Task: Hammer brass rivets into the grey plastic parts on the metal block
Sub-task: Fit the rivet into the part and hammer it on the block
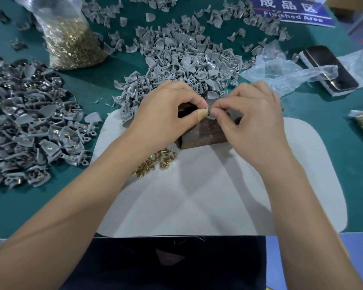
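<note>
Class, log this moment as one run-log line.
left hand: pinching grey plastic part | right hand: pinching same part | location: over metal block | loose brass rivets: on white mat | hammer: not visible

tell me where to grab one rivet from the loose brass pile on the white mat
Pinch a rivet at the outer edge of the loose brass rivets, coming straight down from above with fingertips. They lie flat and scattered on the white mat, so edge ones sit apart from their neighbours.
</note>
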A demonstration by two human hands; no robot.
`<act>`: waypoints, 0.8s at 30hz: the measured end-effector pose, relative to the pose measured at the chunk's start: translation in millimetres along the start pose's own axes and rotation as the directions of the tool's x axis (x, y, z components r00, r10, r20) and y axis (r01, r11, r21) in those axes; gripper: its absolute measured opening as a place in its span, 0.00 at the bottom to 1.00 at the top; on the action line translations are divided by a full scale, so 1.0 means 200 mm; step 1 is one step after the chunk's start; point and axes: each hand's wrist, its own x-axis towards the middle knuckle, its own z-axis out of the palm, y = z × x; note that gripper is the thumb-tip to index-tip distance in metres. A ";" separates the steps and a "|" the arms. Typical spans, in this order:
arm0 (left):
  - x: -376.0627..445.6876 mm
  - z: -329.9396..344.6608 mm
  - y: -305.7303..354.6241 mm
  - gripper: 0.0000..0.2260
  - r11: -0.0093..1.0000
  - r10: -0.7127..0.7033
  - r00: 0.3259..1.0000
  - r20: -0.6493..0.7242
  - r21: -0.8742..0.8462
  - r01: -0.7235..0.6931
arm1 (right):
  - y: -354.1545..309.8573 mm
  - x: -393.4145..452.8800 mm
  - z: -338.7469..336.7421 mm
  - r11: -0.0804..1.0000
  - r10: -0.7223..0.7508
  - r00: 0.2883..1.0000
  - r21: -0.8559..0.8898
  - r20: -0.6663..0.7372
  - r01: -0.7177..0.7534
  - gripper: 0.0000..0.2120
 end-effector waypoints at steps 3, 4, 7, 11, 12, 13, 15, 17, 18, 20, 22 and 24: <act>0.00 0.00 0.00 0.03 1.000 0.006 1.000 -0.001 -0.025 -0.006 | -0.01 0.04 -0.02 0.997 -0.037 0.998 -0.070 0.051 0.041 0.04; 0.00 0.00 0.00 0.03 0.999 0.006 1.000 -0.002 -0.034 -0.006 | -0.01 0.05 -0.01 0.997 -0.032 0.998 -0.073 0.048 0.035 0.04; 0.00 -0.01 0.00 0.04 0.999 0.000 1.000 0.000 -0.043 0.000 | -0.01 0.01 0.02 0.998 0.056 0.998 0.035 0.006 -0.056 0.05; 0.00 -0.01 0.00 0.03 0.999 -0.006 1.000 -0.002 -0.042 0.006 | -0.03 -0.05 0.07 0.968 0.178 0.979 0.199 -0.098 -0.155 0.05; 0.00 -0.02 0.00 0.03 0.999 -0.010 1.000 0.000 -0.043 0.010 | -0.03 -0.05 0.07 0.962 0.194 0.976 0.212 -0.101 -0.169 0.05; 0.00 -0.02 0.00 0.04 0.999 -0.014 1.000 0.005 -0.043 0.014 | -0.03 -0.05 0.07 0.958 0.205 0.974 0.223 -0.093 -0.180 0.05; 0.00 -0.03 0.01 0.04 0.999 -0.018 1.000 0.014 -0.032 0.018 | -0.03 -0.03 0.07 0.959 0.198 0.978 0.222 -0.072 -0.177 0.05; 0.00 -0.03 0.01 0.04 0.999 -0.022 1.000 0.017 -0.023 0.023 | -0.02 -0.01 0.06 0.972 0.156 0.987 0.186 -0.040 -0.146 0.04; 0.00 -0.04 0.01 0.05 0.999 -0.027 0.999 0.017 -0.025 0.027 | -0.01 -0.01 0.05 0.976 0.136 0.991 0.172 -0.019 -0.131 0.04; 0.00 -0.04 0.02 0.06 0.999 -0.034 0.999 0.019 -0.025 0.035 | 0.01 0.01 0.03 0.975 0.120 0.993 0.184 0.022 -0.122 0.04; 0.00 -0.04 0.02 0.06 0.999 -0.036 0.999 0.024 -0.017 0.037 | 0.02 0.03 0.02 0.961 0.135 0.990 0.237 0.038 -0.140 0.04; 0.00 -0.04 0.02 0.06 0.999 -0.032 0.999 0.023 -0.009 0.032 | 0.03 0.04 0.02 0.949 0.160 0.987 0.269 0.033 -0.163 0.02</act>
